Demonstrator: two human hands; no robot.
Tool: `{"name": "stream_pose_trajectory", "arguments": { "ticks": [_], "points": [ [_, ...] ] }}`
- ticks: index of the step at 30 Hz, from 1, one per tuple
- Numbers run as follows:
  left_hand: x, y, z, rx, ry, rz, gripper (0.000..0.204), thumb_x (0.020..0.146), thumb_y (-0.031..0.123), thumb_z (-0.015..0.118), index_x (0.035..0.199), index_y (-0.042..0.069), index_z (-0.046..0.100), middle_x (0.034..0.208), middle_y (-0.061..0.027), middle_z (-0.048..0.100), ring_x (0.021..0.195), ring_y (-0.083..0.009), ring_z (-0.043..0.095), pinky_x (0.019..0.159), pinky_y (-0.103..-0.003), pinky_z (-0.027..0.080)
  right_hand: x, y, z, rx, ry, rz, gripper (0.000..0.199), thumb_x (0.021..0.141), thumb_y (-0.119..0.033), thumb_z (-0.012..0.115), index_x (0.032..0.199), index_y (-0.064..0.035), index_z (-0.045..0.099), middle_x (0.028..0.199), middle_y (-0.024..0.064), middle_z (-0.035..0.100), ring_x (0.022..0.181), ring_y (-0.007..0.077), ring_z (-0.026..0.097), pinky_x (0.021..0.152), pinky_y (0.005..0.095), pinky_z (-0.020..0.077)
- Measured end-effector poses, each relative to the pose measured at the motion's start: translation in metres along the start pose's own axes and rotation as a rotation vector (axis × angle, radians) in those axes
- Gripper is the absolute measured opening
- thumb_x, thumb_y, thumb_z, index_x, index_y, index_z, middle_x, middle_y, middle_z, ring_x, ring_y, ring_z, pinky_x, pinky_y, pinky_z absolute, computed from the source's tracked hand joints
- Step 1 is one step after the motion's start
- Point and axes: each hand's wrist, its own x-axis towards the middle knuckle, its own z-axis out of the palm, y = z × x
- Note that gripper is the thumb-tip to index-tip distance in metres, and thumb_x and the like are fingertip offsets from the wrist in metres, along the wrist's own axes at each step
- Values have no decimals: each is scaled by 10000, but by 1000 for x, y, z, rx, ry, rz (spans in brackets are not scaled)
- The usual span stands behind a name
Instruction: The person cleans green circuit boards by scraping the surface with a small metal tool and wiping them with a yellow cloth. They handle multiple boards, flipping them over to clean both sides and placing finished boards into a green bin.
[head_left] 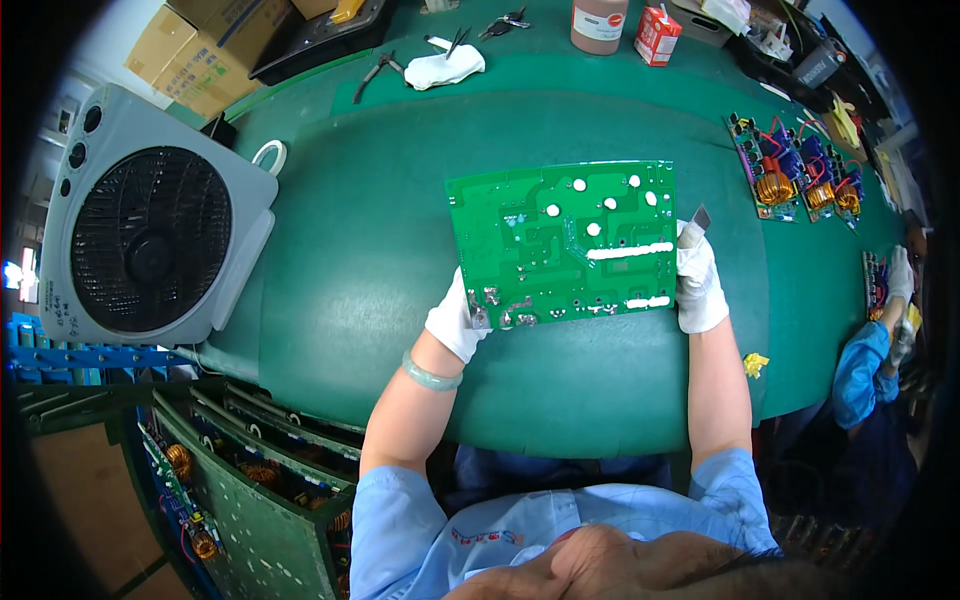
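A large green circuit board [530, 240] is held up in front of me over the table, its solder side showing. White blobs and two white strips dot its right half, with shiny solder areas at its lower left corner. My left hand [460, 318], in a white glove, grips that lower left corner, its fingers partly behind the board. At the right edge my right hand [700, 285], also gloved, is closed on the board. A flat grey blade-like piece [702, 216] sticks up from the right hand's fingers; its lower part is hidden.
A grey box fan [150, 250] stands at the left, a white tape roll [270, 157] beside it. Pliers [375, 76] and a white cloth [445, 68] lie far back. Assembled boards [770, 180] are at the right, near a co-worker's gloved hand [899, 275]. Green racks [250, 490] hold boards lower left.
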Motion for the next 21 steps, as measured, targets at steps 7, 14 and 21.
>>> {"name": "stream_pose_trajectory", "arguments": {
  "ticks": [7, 14, 21],
  "points": [
    [7, 2, 10, 48, -47, 25, 513, 1045, 448, 360, 1370, 81, 512, 1325, -143, 587, 1124, -309, 636, 857, -475, 584, -3, -1, 1, -36, -13, 26, 292, 784, -219, 833, 942, -82, 629, 748, -12, 634, 508, 39, 478, 432, 202, 291],
    [8, 6, 10, 102, 19, 75, 507, 1045, 439, 361, 1362, 74, 516, 1312, -144, 593, 1108, -307, 642, 846, -473, 587, -4, 0, -3, -18, -49, 66, 365, 709, -266, 870, 928, -79, 646, 783, -1, 635, 512, 55, 464, 441, 227, 290],
    [4, 7, 9, 118, 68, 94, 501, 1045, 430, 362, 1354, 67, 519, 1299, -144, 599, 1092, -305, 647, 834, -471, 591, -6, -16, 9, -28, -135, 78, 296, 743, -246, 836, 909, -85, 652, 773, -10, 611, 543, 56, 457, 472, 231, 276]
  ]
}}
